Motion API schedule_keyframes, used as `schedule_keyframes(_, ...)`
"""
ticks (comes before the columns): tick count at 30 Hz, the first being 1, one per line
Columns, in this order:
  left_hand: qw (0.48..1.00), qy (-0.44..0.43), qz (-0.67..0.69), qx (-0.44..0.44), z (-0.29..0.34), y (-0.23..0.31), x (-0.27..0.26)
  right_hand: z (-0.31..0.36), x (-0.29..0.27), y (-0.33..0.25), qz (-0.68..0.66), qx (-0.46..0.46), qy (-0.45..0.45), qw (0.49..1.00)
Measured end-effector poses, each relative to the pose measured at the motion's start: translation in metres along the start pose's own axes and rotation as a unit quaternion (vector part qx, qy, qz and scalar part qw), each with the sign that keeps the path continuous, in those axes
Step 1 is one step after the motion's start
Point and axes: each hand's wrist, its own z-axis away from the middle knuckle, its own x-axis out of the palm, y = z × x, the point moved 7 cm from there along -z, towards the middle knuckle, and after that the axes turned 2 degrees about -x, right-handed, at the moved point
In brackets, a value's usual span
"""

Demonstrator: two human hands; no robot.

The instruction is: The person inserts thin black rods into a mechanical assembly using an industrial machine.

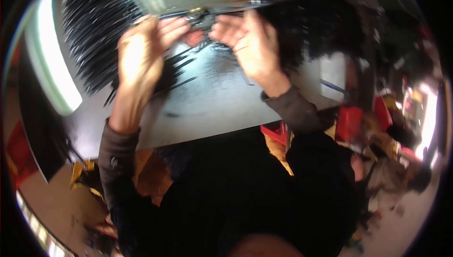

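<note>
Left hand (139, 52) and right hand (255, 47) flank dark fitting (202, 20); can't tell if either grips. Black strips (94, 33) heaped left.

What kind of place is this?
Perhaps a workshop or small factory: I see a smooth, shiny grey worktable, a big heap of thin black strips, and a bright red, boxy object.

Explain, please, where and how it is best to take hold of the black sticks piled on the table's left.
Probably by the near ends of the black sticks, coming from the person's side, fingers closing across their length. They are long and thin, lie roughly side by side, and some ends stick out unevenly over the table.
</note>
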Motion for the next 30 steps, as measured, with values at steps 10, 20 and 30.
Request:
schedule_keyframes(10,0.992,-0.079,-0.087,-0.048,0.031,-0.01,0.007,0.041,-0.071,-0.165,0.656,-0.256,0.129,0.698)
schedule_keyframes(20,0.97,-0.188,-0.066,-0.14,0.057,-0.042,0.019,-0.011,-0.09,-0.188,0.831,-0.382,0.072,0.398)
schedule_keyframes(30,0.981,-0.101,0.06,-0.152,0.039,-0.046,0.017,0.034,0.063,-0.045,0.71,-0.476,-0.237,0.461)
